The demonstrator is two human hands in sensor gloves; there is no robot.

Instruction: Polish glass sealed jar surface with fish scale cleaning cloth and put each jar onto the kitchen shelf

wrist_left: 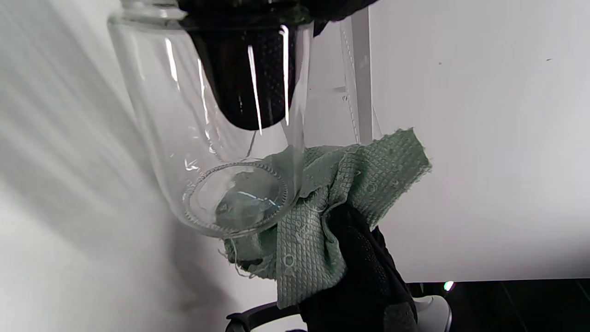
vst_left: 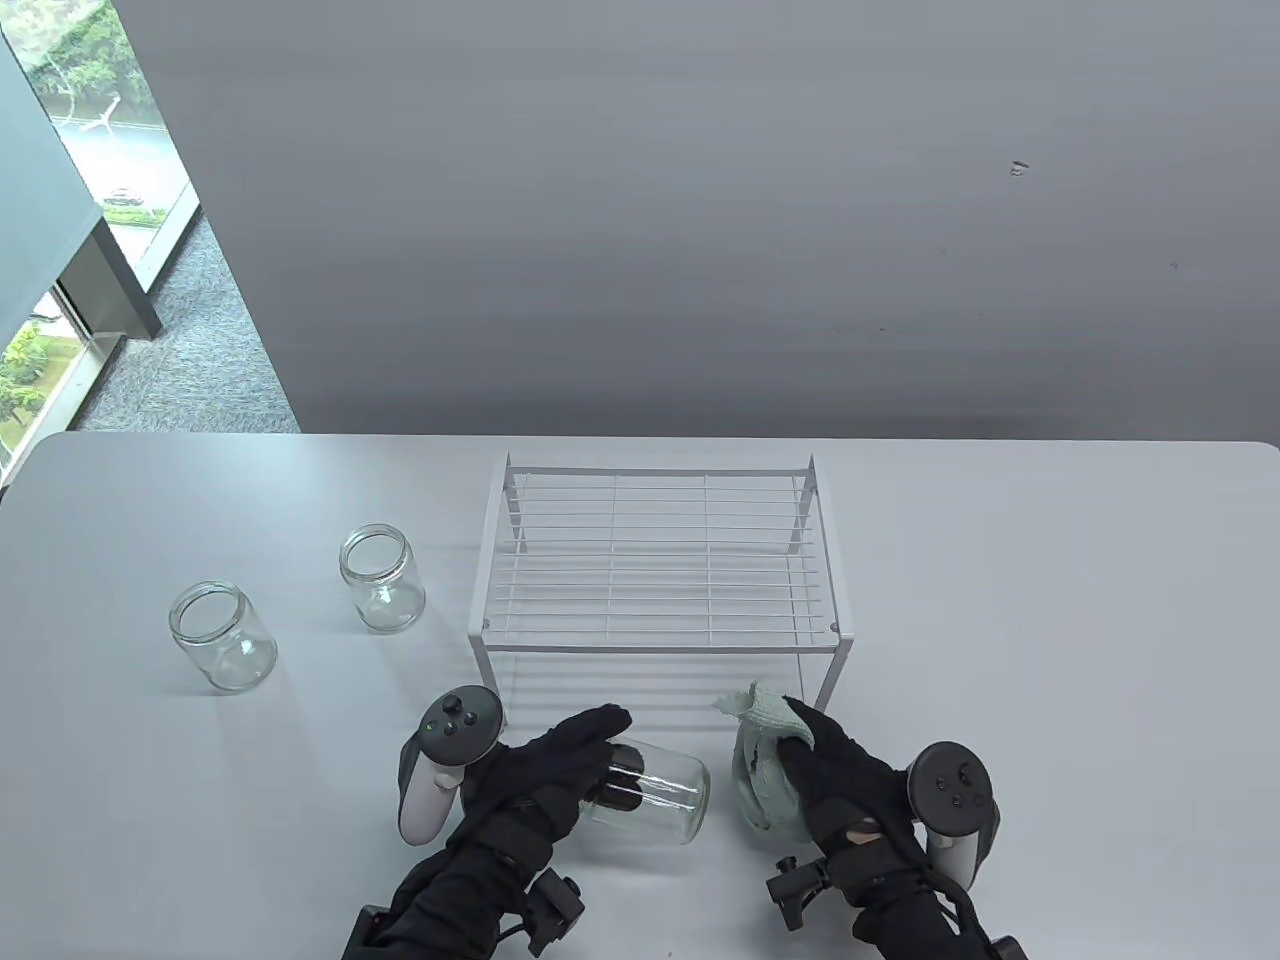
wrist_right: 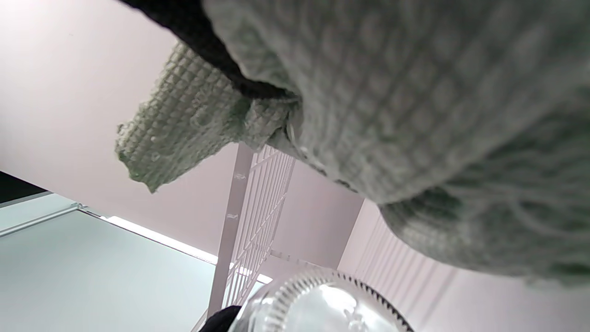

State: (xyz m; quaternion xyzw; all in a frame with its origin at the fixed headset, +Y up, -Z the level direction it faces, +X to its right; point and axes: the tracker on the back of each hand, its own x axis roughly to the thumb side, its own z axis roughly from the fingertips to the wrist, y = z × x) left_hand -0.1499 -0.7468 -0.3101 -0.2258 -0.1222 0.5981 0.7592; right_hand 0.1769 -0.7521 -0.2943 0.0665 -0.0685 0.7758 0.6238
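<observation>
With fingers pushed into its mouth, the left hand (vst_left: pixel 560 775) grips the clear glass jar (vst_left: pixel 660 795) sideways just above the tabletop (vst_left: pixel 1050 650), so its base faces the bunched pale-green waffle-weave cloth (vst_left: pixel 762 775) clutched in the right hand (vst_left: pixel 845 790). Behind them, the white wire shelf (vst_left: pixel 655 560) stands bare and unobstructed. Two more open glass jars (vst_left: pixel 222 636) wait well to its left.

left hand (vst_left: pixel 560 765) fingers inside mouth of jar (vst_left: pixel 655 795) lying sideways; right hand (vst_left: pixel 835 775) holds green cloth (vst_left: pixel 762 770) just beside jar base | white wire shelf (vst_left: pixel 655 560) behind | two upright jars (vst_left: pixel 222 635) (vst_left: pixel 382 577) left on worktop (vst_left: pixel 1050 650)
</observation>
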